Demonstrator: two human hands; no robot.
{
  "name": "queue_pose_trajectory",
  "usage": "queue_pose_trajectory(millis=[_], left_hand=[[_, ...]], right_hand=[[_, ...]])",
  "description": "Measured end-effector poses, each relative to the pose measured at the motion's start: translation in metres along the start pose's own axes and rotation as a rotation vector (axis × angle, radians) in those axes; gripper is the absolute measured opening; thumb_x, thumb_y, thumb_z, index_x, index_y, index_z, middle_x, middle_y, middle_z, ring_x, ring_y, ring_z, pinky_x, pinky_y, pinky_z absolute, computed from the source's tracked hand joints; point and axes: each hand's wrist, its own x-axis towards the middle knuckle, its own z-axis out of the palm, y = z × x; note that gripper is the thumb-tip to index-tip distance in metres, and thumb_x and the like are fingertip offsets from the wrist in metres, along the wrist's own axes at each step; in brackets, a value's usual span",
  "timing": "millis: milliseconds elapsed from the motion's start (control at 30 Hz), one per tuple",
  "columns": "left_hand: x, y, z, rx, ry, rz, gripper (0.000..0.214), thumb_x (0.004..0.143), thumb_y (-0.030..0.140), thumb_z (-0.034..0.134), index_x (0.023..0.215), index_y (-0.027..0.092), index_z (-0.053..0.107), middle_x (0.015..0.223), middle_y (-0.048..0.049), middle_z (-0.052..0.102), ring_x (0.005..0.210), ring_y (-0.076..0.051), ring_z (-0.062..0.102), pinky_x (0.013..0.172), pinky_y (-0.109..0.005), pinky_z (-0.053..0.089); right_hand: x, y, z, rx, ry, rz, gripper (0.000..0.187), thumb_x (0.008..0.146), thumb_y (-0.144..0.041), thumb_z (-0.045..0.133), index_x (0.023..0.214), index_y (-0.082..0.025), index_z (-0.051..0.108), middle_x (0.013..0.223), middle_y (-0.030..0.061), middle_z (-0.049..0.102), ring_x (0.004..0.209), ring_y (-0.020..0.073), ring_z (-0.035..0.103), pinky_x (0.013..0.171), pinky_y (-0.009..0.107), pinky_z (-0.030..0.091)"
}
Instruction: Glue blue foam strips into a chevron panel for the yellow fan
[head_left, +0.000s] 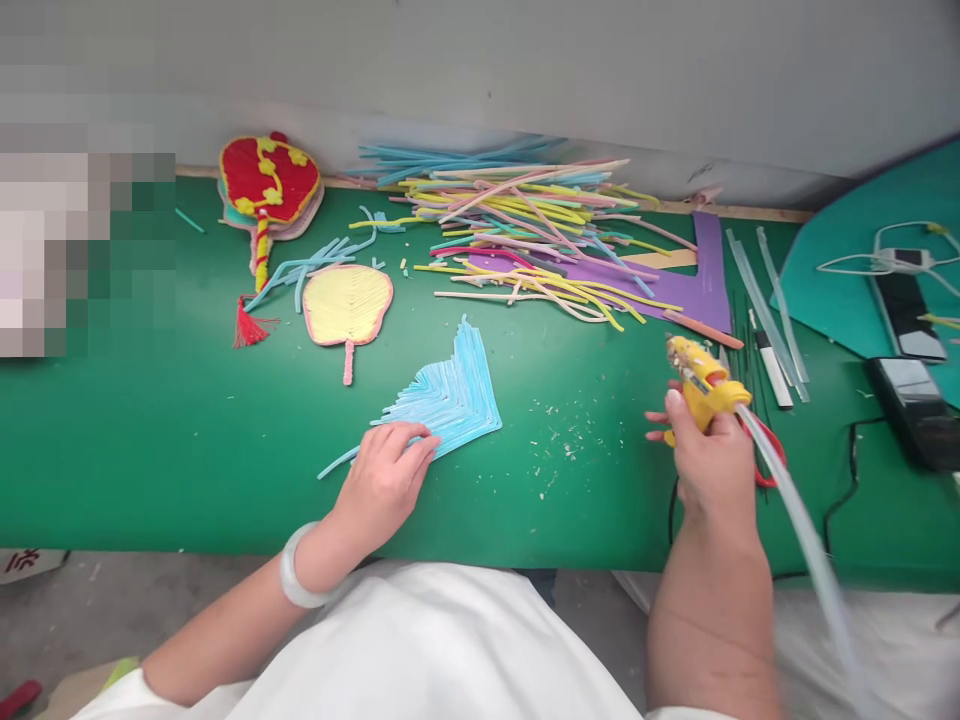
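My left hand [394, 465] is at the lower left edge of a light blue panel [457, 390] of pipe cleaners laid side by side in bent rows. Its fingers are closed on that edge, and one loose blue end pokes out to the left. Off to the right, my right hand [709, 440] grips a yellow hot glue gun [705, 385], held over the table with its nozzle pointing away from me. A long clear glue stick [795, 495] trails from the gun's back end. Left of the panel lies a yellow fan shape [347, 305] with a pink rim and handle.
A heap of coloured pipe cleaners [525, 210] lies along the wall, partly over a purple sheet [712, 270]. A red fan [270, 180] with a tassel is at the back left. Red-handled scissors [769, 455], clear glue sticks [765, 310] and a black device [915, 410] are at right.
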Motion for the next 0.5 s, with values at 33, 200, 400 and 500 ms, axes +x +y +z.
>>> queue_pose_trajectory(millis=[33, 200, 400, 500], left_hand=[[-0.006, 0.001, 0.000, -0.003, -0.005, 0.000, 0.019, 0.095, 0.011, 0.054, 0.112, 0.018, 0.058, 0.105, -0.0093, 0.065, 0.097, -0.024, 0.058, 0.081, -0.039, 0.048], [-0.026, 0.001, 0.008, 0.022, -0.003, -0.040, 0.015, 0.094, 0.013, 0.055, 0.108, 0.017, 0.060, 0.101, -0.0087, 0.065, 0.094, -0.023, 0.060, 0.082, -0.039, 0.049], [-0.033, -0.001, 0.014, 0.041, 0.018, -0.048, 0.015, 0.094, 0.013, 0.056, 0.107, 0.016, 0.062, 0.101, -0.0089, 0.066, 0.093, -0.024, 0.060, 0.082, -0.040, 0.048], [-0.034, -0.002, 0.016, 0.040, 0.021, -0.030, 0.017, 0.093, 0.010, 0.056, 0.107, 0.016, 0.063, 0.102, -0.0100, 0.066, 0.094, -0.024, 0.059, 0.084, -0.041, 0.048]], right_hand=[[-0.008, -0.005, 0.000, 0.121, -0.039, 0.086, 0.048, 0.083, -0.055, 0.065, 0.110, -0.016, 0.062, 0.114, 0.0172, 0.065, 0.070, 0.0180, 0.067, 0.048, 0.028, 0.050], [-0.044, -0.029, 0.010, 0.368, -0.297, 0.235, 0.042, 0.080, -0.054, 0.071, 0.101, -0.018, 0.064, 0.107, 0.0112, 0.069, 0.066, 0.0158, 0.068, 0.043, 0.023, 0.049], [-0.103, -0.045, 0.033, 0.385, -0.635, 0.262, 0.038, 0.088, -0.053, 0.063, 0.107, -0.020, 0.067, 0.123, 0.0127, 0.069, 0.082, 0.0197, 0.073, 0.067, 0.031, 0.060], [-0.127, -0.049, 0.044, 0.303, -0.750, 0.270, 0.043, 0.086, -0.056, 0.065, 0.107, -0.019, 0.068, 0.120, 0.0135, 0.071, 0.082, 0.0201, 0.072, 0.071, 0.032, 0.060]])
